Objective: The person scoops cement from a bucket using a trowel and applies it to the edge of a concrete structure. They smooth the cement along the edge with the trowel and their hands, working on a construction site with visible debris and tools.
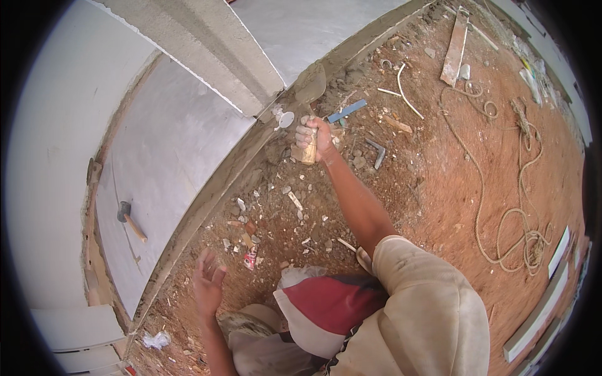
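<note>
My right hand (315,135) is wrapped round the wooden handle of a trowel (311,86). Its grey, mortar-smeared blade points away from me and lies against the wet mortar edge (241,147) of the raised floor, near the foot of a concrete pillar (219,56). Just left of that fist is a small white disc (286,120). A flat blue strip (347,111) lies on the dirt to its right. My left hand (209,280) hangs over the rubble at the lower left, fingers apart, with nothing in it.
A mallet (130,219) rests on the smooth grey floor slab (182,135). Broken stones and a red-and-white wrapper (250,257) litter the dirt. To the right lie a bent grey pipe piece (376,154), a tangled rope (480,175), a board (455,49) and long pale beams (538,313).
</note>
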Available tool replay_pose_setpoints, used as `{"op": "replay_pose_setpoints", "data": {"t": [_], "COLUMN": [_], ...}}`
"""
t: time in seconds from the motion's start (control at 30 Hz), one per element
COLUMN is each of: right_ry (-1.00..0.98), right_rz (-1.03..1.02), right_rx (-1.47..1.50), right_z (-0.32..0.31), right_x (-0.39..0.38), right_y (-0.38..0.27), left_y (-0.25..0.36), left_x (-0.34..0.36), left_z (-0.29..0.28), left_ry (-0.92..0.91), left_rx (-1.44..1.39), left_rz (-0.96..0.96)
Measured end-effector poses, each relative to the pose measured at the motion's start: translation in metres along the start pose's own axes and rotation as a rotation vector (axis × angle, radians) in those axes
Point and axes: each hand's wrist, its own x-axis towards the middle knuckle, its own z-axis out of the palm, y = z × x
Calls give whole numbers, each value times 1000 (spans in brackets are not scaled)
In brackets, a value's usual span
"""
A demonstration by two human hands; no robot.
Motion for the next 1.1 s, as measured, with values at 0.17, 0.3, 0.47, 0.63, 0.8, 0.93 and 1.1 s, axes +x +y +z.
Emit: {"op": "replay_pose_setpoints", "data": {"t": [0.17,0.3,0.47,0.63,0.8,0.93,1.1], "right_ry": [27,39,-198,-612,-1218,-885,-152], "right_rz": [259,602,988,1202,832,753,602], "right_rx": [-71,-221,-385,-959,-1660,-1761,-2061], "right_z": [20,66,105,157,170,160,183], "right_x": [-63,-118,-156,-155,-166,-184,-246], "right_y": [50,102,180,245,283,227,90], "left_y": [4,13,39,59,75,71,60], "left_x": [-11,-22,-42,-59,-69,-67,-51], "left_z": [-13,-25,-40,-50,-56,-64,-67], "left_ry": [59,145,339,411,320,276,241], "left_rx": [-87,-147,-194,-326,-369,-414,-440], "left_rz": [-17,20,137,333,488,541,512]}}
